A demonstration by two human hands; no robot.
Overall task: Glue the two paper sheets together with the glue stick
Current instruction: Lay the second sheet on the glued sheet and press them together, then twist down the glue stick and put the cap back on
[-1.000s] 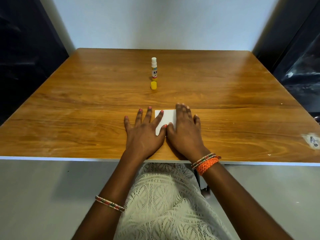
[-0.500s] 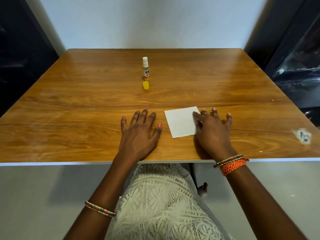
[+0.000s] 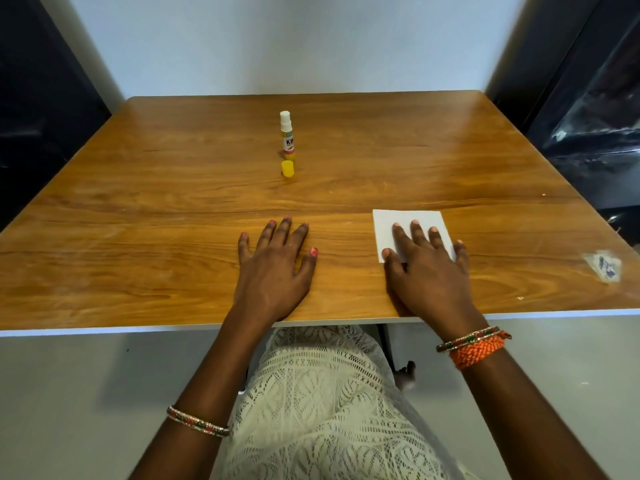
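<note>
A white paper sheet [image 3: 388,225] lies flat on the wooden table [image 3: 173,209], right of centre near the front edge. My right hand [image 3: 427,268] rests on it with straight, spread fingers, covering its near half. I see one white sheet; whether a second lies under it I cannot tell. My left hand [image 3: 275,265] lies flat on the bare wood to the left, fingers spread, touching no paper. The glue stick [image 3: 286,135] stands upright and uncapped at the table's middle back. Its yellow cap [image 3: 287,168] stands just in front of it.
A scuffed sticker patch [image 3: 604,265] marks the table near its right front corner. Dark furniture [image 3: 588,109] stands close along the right side and a dark surface [image 3: 41,109] along the left. A pale wall is behind the table.
My right hand slid the white paper from the centre to the right, away from my left hand. My left hand came off the paper and stays flat on the wood.
</note>
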